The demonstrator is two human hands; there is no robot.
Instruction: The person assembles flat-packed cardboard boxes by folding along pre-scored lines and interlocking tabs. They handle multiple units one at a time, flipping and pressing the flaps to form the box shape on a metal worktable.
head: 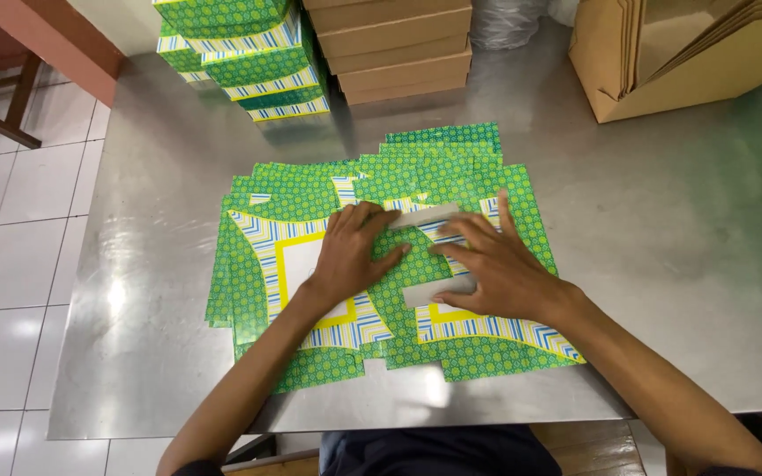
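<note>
both hands press flat, side by side, on a green patterned box blank point(399, 282) atop a spread stack at the steel table point(663, 264) near edge: left hand point(350, 256) palm down, right hand point(496, 264) fingers spread. beyond stand folded green boxes point(249, 53), brown boxes point(399, 44) and a cardboard carton point(690, 53).

left hand point(350, 256) palm down, fingers bent, right hand point(496, 264) flat, fingers spread
</note>
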